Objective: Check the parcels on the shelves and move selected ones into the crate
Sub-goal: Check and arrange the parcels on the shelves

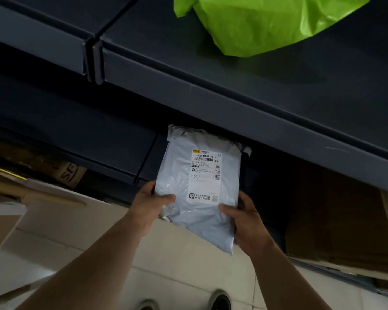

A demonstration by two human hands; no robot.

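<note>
Grey parcel (197,189) sits centre frame, white label (205,175) facing me, held up in front of the dark shelf (233,97). My left hand (150,206) grips its lower left edge, thumb pressed on the front. My right hand (244,218) clasps the lower right side, thumb across the front too. Upper right, a green bag (255,23) lies on the shelf. There's a cardboard box (334,220) at right, and pale floor tiles (188,276) along the bottom

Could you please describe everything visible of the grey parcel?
The grey parcel is a glossy, crinkled plastic mailer, its top flap folded over. A white barcoded label faces the camera. Held tilted before the dark shelf, it is gripped at its lower sides by the left hand and right hand.
</note>
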